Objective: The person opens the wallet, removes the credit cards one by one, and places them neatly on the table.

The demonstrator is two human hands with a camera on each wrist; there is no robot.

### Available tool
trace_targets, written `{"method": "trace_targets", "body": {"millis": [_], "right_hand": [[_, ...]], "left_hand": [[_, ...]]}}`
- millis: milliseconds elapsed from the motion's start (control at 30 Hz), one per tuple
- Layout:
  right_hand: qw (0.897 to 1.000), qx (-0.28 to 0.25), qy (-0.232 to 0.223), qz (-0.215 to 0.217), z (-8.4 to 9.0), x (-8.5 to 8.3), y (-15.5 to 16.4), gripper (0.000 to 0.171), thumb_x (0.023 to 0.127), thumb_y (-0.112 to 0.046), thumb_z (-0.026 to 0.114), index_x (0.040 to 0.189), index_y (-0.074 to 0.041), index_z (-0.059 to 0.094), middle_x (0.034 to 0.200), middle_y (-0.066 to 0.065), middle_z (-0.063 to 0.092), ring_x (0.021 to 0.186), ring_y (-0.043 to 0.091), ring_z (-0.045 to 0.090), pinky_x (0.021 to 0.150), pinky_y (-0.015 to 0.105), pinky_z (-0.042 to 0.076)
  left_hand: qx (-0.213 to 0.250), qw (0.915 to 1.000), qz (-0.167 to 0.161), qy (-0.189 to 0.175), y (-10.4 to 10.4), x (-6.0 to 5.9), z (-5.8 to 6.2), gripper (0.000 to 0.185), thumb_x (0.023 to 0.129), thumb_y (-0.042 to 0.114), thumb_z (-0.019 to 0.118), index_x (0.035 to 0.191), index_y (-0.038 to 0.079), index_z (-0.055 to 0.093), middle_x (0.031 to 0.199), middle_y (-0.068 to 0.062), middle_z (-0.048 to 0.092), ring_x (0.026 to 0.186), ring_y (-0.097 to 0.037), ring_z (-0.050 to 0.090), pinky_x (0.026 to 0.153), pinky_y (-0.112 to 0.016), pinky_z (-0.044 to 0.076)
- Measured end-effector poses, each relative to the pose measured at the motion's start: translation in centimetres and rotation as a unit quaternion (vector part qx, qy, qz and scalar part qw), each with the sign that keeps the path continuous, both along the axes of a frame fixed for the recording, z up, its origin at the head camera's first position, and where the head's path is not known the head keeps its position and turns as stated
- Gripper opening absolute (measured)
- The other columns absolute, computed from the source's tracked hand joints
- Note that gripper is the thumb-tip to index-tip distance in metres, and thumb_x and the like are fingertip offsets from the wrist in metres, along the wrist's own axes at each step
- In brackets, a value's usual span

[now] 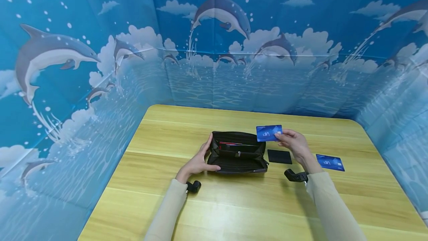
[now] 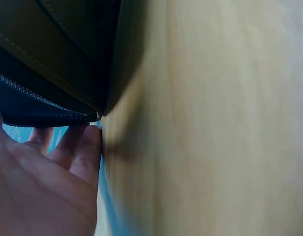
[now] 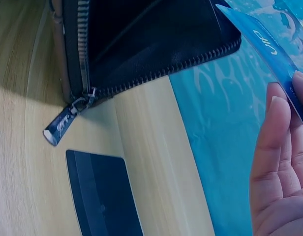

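Left hand [image 1: 199, 162] is bracing the open wallet [image 1: 238, 152] with loose fingers; right hand [image 1: 294, 142] is pinching one blue card [image 1: 268, 132] above it, unstowed, while a dark card [image 1: 279, 156] and second blue card [image 1: 330, 162] are lying on the counter [image 1: 234, 203].

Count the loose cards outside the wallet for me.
3: a blue card held in the right hand, a black card on the table beside the wallet, another blue card farther right. More sit inside.
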State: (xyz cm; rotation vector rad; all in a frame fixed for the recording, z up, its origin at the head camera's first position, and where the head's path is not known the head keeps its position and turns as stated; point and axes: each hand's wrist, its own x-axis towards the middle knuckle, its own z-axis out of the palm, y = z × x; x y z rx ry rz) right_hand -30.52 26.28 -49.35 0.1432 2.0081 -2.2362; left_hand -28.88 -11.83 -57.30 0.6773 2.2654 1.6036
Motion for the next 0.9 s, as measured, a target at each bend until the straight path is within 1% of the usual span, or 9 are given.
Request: {"method": "trace_targets", "body": {"millis": [167,300,433,600,733,833,900], "right_hand": [[0.999,-0.036,0.002,-0.013,0.1,0.4,0.8,0.004,0.085,-0.011,0.072,0.089,-0.012,0.07,0.08,0.0,0.069,0.073,0.013,0.067,0.068,0.026,0.053],[0.999,-0.051,0.007,-0.019,-0.1,0.5,1.4,0.004,0.085,-0.01,0.072,0.088,-0.013,0.072,0.079,0.0,0.069,0.072,0.012,0.066,0.069,0.025,0.053],[0.999,-0.044,0.006,-0.027,0.0,0.6,1.8,0.003,0.085,-0.012,0.072,0.088,-0.014,0.072,0.08,-0.001,0.069,0.074,0.012,0.066,0.072,0.026,0.053],[0.999,-0.036,0.006,-0.036,0.0,1.1,2.7,0.004,0.086,-0.013,0.071,0.088,-0.015,0.072,0.08,-0.001,0.069,0.074,0.012,0.066,0.071,0.025,0.053],[0.997,-0.042,-0.003,-0.057,-0.1,1.7,4.3,0.003,0.086,-0.016,0.071,0.089,-0.016,0.073,0.079,-0.002,0.069,0.071,0.01,0.065,0.068,0.023,0.052],[0.995,-0.059,-0.006,-0.078,-0.1,2.3,5.7,0.003,0.087,-0.018,0.071,0.089,-0.016,0.073,0.08,-0.003,0.069,0.069,0.009,0.063,0.067,0.022,0.052],[0.994,-0.071,0.0,-0.086,-0.3,2.8,6.8,0.004,0.088,-0.017,0.069,0.089,-0.016,0.073,0.08,-0.002,0.068,0.069,0.01,0.062,0.065,0.022,0.052]], "left_hand": [[-0.001,1.0,0.0,0.001,0.0,0.0,0.0,0.116,0.074,0.04,0.081,0.146,0.053,-0.009,0.156,0.003,-0.003,0.141,-0.025,0.005,0.106,-0.058,0.018],[-0.007,1.0,0.001,0.002,0.0,0.0,0.0,0.116,0.073,0.042,0.081,0.145,0.053,-0.009,0.157,0.004,-0.004,0.141,-0.025,0.005,0.106,-0.058,0.018],[-0.007,1.0,0.001,0.004,0.0,0.1,0.1,0.116,0.074,0.041,0.081,0.146,0.052,-0.009,0.157,0.003,-0.004,0.141,-0.027,0.005,0.105,-0.059,0.018],[-0.009,1.0,0.0,0.004,0.2,0.2,0.0,0.117,0.074,0.041,0.081,0.146,0.052,-0.01,0.157,0.002,-0.004,0.141,-0.027,0.006,0.105,-0.059,0.018],[-0.012,0.9999,0.0,0.007,0.3,0.3,0.0,0.118,0.073,0.04,0.082,0.146,0.052,-0.01,0.157,0.001,-0.003,0.141,-0.027,0.006,0.105,-0.059,0.018],[-0.011,0.9999,-0.001,0.007,0.3,0.3,0.1,0.118,0.073,0.04,0.082,0.146,0.052,-0.01,0.157,0.001,-0.003,0.141,-0.028,0.005,0.105,-0.06,0.018],[-0.01,0.9999,-0.001,0.007,0.3,0.3,0.1,0.118,0.073,0.04,0.082,0.146,0.052,-0.01,0.157,0.001,-0.003,0.141,-0.028,0.005,0.105,-0.06,0.018]]}}
